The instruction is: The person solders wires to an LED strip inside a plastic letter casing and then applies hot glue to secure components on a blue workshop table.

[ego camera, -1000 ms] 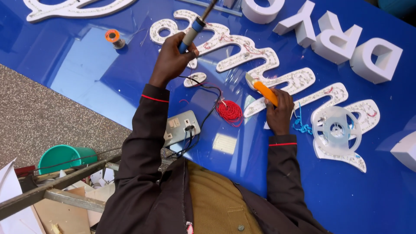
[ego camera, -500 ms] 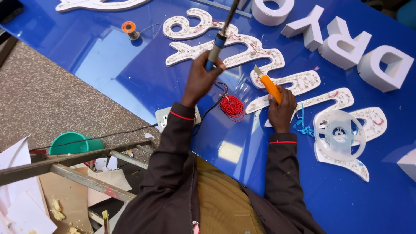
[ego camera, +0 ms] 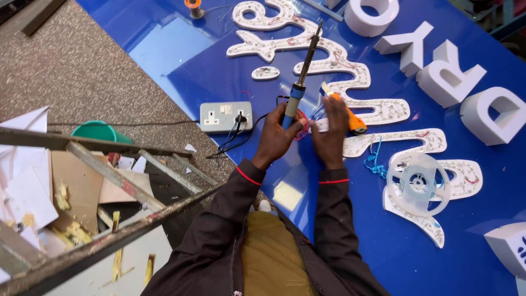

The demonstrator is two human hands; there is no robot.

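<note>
Hands meet over the blue sign panel. I see the left hand clenched around the blue grip of a soldering iron, its tip raised above the flat white letters. The right hand grasps an orange tool, maybe a cutter; the view is poor there. Red wire sits between both hands. A grey socket box lies near, to the left.

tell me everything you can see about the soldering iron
The soldering iron has a blue handle, a dark band above it and a long thin metal shaft ending in a tip. The left hand holds it by the handle, tip pointing up and away, tilted slightly right, above the blue sign panel.
</note>
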